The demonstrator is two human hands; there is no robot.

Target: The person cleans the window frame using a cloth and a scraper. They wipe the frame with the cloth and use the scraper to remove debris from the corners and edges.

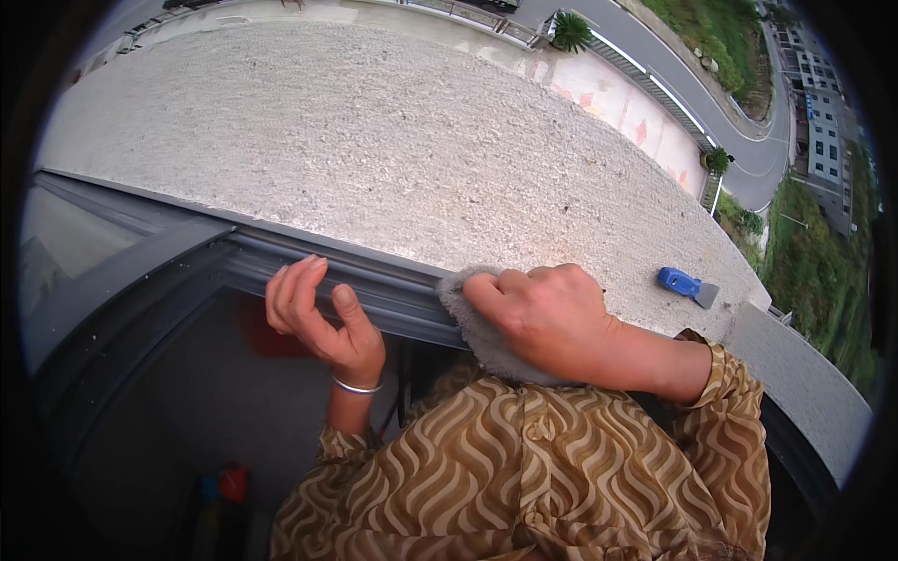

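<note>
My right hand (544,319) grips a grey fluffy cloth (477,329) and presses it onto the grooved track of a dark metal window frame (400,294). Part of the cloth hangs below the hand, toward my shirt. Left of it, my left hand (319,315) is held over the inner side of the same track, palm turned up and fingers apart, with nothing in it. A bracelet circles that wrist. Whether the left fingertips touch the frame, I cannot tell. On the rough ledge to the right lies a scraper (687,285) with a blue handle and a flat metal blade.
Beyond the frame stretches a rough, pale concrete ledge (351,133) with an outer edge. Far below it are a paved yard (617,105), a railing and a road (744,158). At left stands a dark window sash (133,294). Blurred red and blue items (231,484) sit in the dim interior.
</note>
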